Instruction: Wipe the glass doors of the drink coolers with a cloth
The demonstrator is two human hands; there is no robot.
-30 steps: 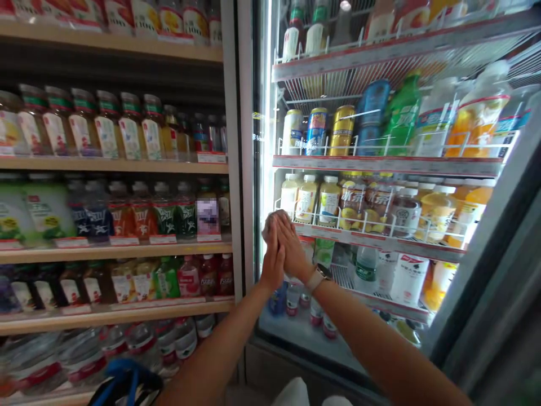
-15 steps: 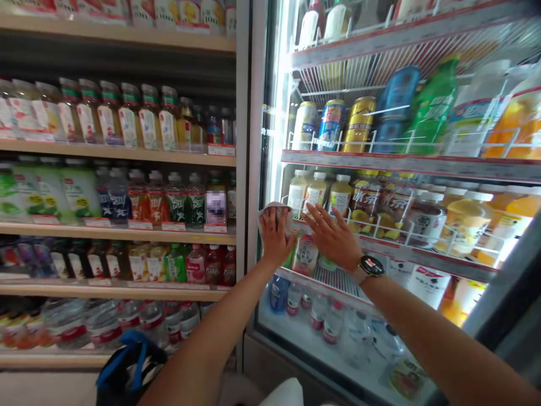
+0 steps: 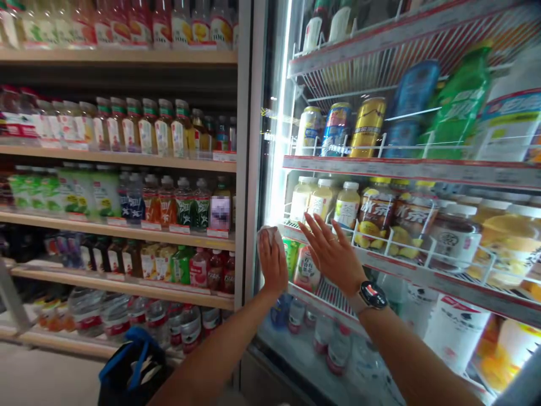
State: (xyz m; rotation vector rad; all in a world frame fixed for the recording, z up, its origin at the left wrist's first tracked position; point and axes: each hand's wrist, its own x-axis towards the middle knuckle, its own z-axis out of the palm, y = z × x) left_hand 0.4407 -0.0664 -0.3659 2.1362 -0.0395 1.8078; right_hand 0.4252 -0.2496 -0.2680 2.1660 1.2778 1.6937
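My left hand [image 3: 273, 262] presses a pale cloth [image 3: 279, 239] flat against the left part of the glass fridge door [image 3: 268, 169], its fingers pointing up and close together. To its right, my right hand [image 3: 332, 254] is spread, palm toward the glass, with nothing in it; a ring is on one finger and a watch [image 3: 372, 295] on the wrist. Behind the right hand, through the glass, stand pale tea bottles [image 3: 346, 206] and a wire-fronted shelf.
Open shelves of drink bottles [image 3: 152, 127] fill the left side. A grey post [image 3: 247, 141] stands between them and the fridge. A black and blue bag [image 3: 131, 366] is low at the left. Cans [image 3: 367, 127] and large bottles stand inside the fridge.
My left hand and the cloth have moved slightly down the glass. The right hand stays spread, a little lower. The view has shifted, with the fridge's contents appearing larger.
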